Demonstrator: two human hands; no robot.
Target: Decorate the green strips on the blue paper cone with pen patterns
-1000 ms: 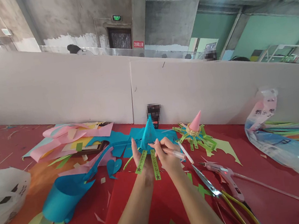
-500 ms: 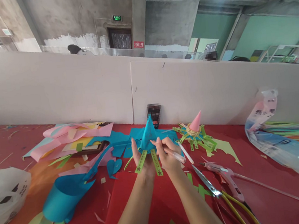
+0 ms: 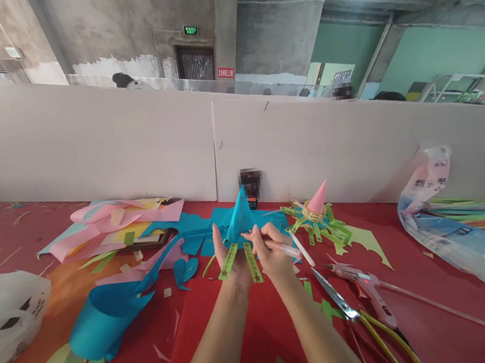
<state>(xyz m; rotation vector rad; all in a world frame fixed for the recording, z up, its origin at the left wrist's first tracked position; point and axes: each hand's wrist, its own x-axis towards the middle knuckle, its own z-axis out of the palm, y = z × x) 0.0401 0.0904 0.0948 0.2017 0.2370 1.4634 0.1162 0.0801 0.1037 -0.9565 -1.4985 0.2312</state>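
A blue paper cone (image 3: 240,217) stands tip up, held from beneath by my left hand (image 3: 230,259), whose thumb rises along its left side. Two green paper strips (image 3: 253,261) with dark drawn marks hang from the cone's base toward me. My right hand (image 3: 273,251) is closed round a pen (image 3: 287,249) with a pale barrel. The pen's tip is at the lower right of the cone, where small marks run down the blue paper. A pink cone on a woven ring (image 3: 316,199), with green strips spread round it, sits on the table to the right.
Scissors with yellow handles (image 3: 349,310), a pink glue gun (image 3: 373,292) and a white pen (image 3: 302,248) lie right of my arms. A blue paper cup shape (image 3: 96,326) and a white plastic bag (image 3: 7,322) are at left. A white partition (image 3: 132,148) stands behind.
The pen tip has shifted slightly down and left on the cone, toward its base. My left hand and the cone stay almost in place.
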